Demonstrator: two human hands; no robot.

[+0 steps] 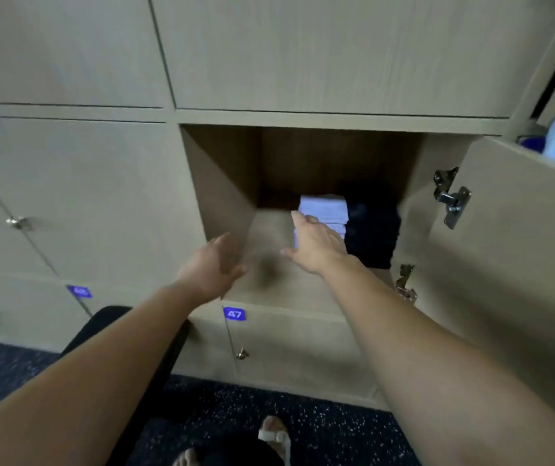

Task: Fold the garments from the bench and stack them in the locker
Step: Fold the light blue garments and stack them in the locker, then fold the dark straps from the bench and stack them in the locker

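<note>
An open locker (236, 183) of pale wood faces me. Inside, at the back right, a folded pale lavender garment (325, 210) lies next to a folded black garment (373, 230). My right hand (316, 240) reaches into the locker with straight fingers, its palm over the front of the lavender garment. My left hand (214, 267) hovers at the locker's front left edge, fingers relaxed, blurred and holding nothing.
The locker door (504, 264) hangs open to the right, with metal hinges (451, 196). Closed lockers surround it, the one below labelled 47 (234, 314). A black bench end (108, 324) sits under my left arm. Dark speckled floor lies below.
</note>
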